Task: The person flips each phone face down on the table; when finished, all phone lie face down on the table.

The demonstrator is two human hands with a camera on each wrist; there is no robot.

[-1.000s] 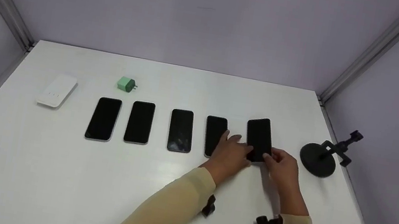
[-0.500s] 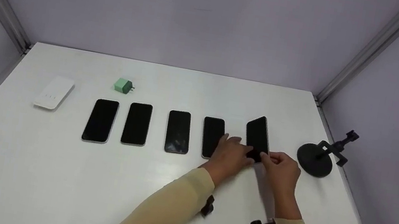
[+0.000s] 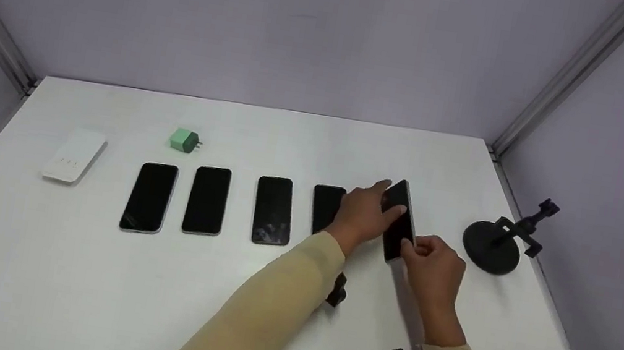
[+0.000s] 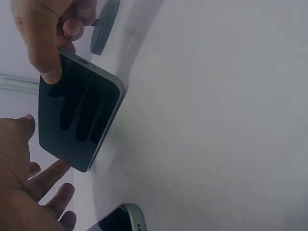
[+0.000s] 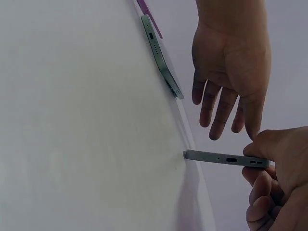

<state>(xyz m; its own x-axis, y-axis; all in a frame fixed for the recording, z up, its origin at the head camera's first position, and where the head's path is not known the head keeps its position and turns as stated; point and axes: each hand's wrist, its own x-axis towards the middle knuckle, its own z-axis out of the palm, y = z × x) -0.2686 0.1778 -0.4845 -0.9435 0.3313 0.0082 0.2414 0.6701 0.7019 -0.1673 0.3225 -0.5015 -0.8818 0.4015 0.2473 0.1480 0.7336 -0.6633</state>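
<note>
A black-screened phone [image 3: 397, 229] is raised on one edge, tilted steeply off the table. My right hand [image 3: 434, 272] pinches its near right corner, thumb on the screen and curled fingers behind, as the right wrist view shows at the phone's port end [image 5: 216, 157]. At the far left side of the phone is my left hand [image 3: 361, 213], its fingers extended and spread. In the left wrist view, one fingertip [image 4: 62, 166] of that hand lies at the phone's far edge; whether it touches I cannot tell. A flat phone [image 3: 325, 205] lies partly hidden under the left hand.
Several more phones, among them one at the row's left end [image 3: 150, 197], lie face up on the white table [image 3: 81, 289]. Behind them sits a green charger plug [image 3: 184, 140]. A white flat device [image 3: 75, 156] is at left, a black round-based stand [image 3: 491, 247] at right.
The phone in the right hand has tipped further up onto its edge. My left hand has moved away from me, from the phone's near left corner to its upper left side, its fingers spreading.
</note>
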